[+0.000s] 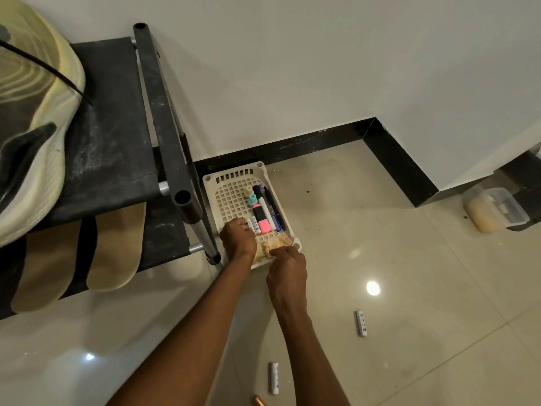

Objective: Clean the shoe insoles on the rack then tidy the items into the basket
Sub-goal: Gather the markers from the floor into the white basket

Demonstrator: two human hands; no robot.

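Note:
A white perforated basket (227, 197) sits on the floor beside the black shoe rack (167, 118). Inside lie pens (273, 206), a pink highlighter (262, 219), small white batteries (255, 224), two small bottles (251, 196) and a beige cloth (276, 244) at the near end. My left hand (237, 239) is over the basket's near-left part, fingers closed at a battery. My right hand (285, 269) pinches the cloth's near edge. Two tan insoles (117, 247) lie on the rack's lower shelf.
A pale sneaker (35, 136) rests on the rack's top shelf. Two white batteries (361, 322) (274, 378) and a copper-coloured object (259, 401) lie on the tiled floor near me. A clear plastic box (494, 209) stands at the right by the black skirting.

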